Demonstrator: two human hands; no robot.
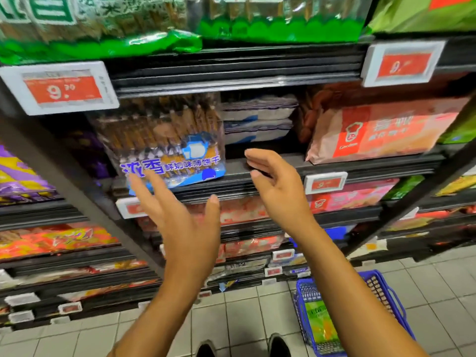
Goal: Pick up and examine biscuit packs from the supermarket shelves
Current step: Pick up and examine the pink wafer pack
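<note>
A clear biscuit pack with a blue band and blue lettering [164, 148] stands upright at the front of a black shelf [257, 184], leaning slightly. My left hand [180, 217] is raised just below and in front of it, fingers straight and spread, holding nothing. My right hand [275, 186] hovers to the pack's right at shelf height, fingers relaxed and slightly bent, also empty. Behind the gap lie stacked white and blue packs [257, 119]. A red and pink biscuit pack [373, 132] lies on the same shelf to the right.
Green packs [278, 21] fill the shelf above, with red price tags [61, 88] on the rail. Lower shelves hold red and orange packs [56, 238]. A blue basket [345, 313] with a green pack stands on the tiled floor at my right.
</note>
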